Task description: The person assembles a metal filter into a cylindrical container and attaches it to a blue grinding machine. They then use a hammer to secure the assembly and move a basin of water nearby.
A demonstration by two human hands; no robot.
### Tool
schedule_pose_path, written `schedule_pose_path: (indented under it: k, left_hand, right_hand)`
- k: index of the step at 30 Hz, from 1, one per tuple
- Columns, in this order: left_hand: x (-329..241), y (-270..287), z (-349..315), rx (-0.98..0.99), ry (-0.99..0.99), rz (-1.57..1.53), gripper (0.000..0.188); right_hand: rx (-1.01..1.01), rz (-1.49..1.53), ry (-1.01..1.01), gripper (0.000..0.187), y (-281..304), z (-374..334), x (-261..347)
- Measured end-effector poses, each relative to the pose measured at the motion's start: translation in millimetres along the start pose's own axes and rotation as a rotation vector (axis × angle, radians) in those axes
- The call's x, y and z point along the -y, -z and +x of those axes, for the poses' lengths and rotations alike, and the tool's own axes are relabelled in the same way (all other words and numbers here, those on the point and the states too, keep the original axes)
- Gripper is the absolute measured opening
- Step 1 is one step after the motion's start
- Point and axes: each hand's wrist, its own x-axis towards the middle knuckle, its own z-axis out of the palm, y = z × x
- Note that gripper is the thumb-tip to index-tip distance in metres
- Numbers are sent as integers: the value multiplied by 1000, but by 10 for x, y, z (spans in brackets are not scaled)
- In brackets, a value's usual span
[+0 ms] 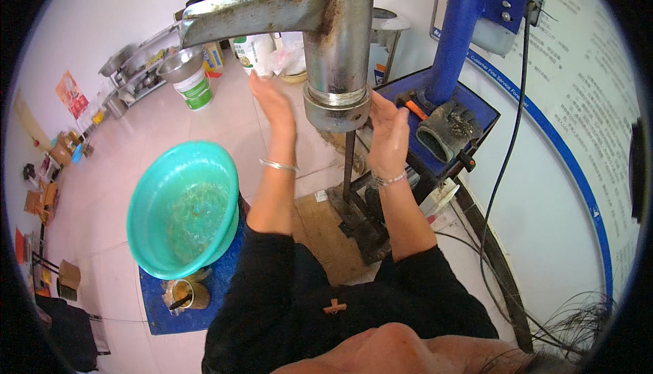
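A worn metal cylinder (335,54) with a sloping chute (255,15) hangs in front of me. Around its lower end sits a thick metal collar (337,112), with bright screw thread showing just above. My left hand (273,105) is raised left of the collar, apart from it, fingers stretched upward and holding nothing. At the collar's right side is my right hand (390,136), thumb apart and fingers extended; some fingertips are hidden, so contact is unclear. Below the collar, a dark metal rod (349,163) reaches down to a heavy base (364,228).
A green basin (183,211) stands left over a blue mat (180,319), near a cup of brown stuff (194,296). Right, a blue machine stand (473,98) carries a dirty glove (445,129) and an orange-handled tool (415,107). A black cable (507,163) hangs down.
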Motion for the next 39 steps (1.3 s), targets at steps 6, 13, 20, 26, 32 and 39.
schedule_pose_path:
  k: [6, 13, 20, 26, 32, 39]
  left_hand:
    - [-666, -235, -538, 170, -138, -232, 60]
    - [-685, -268, -461, 163, -195, -27, 56]
    - [-501, -187, -307, 363, -55, -176, 47]
    - [-385, -360, -285, 281, 640, -972, 52]
    - [178, -368, -352, 474, 874, -1164, 45]
    - [229, -255, -241, 597, 1329, -1504, 31]
  right_hand:
    - [-316, 104, -438, 54, -152, 480, -45]
    - [-27, 406, -476, 31, -106, 603, -44]
    - [-71, 304, -336, 34, -132, 543, -143]
    - [37, -820, 255, 29, 107, 622, -241]
    - [-46, -871, 419, 37, 58, 264, -66]
    - [33, -536, 344, 53, 274, -181, 326]
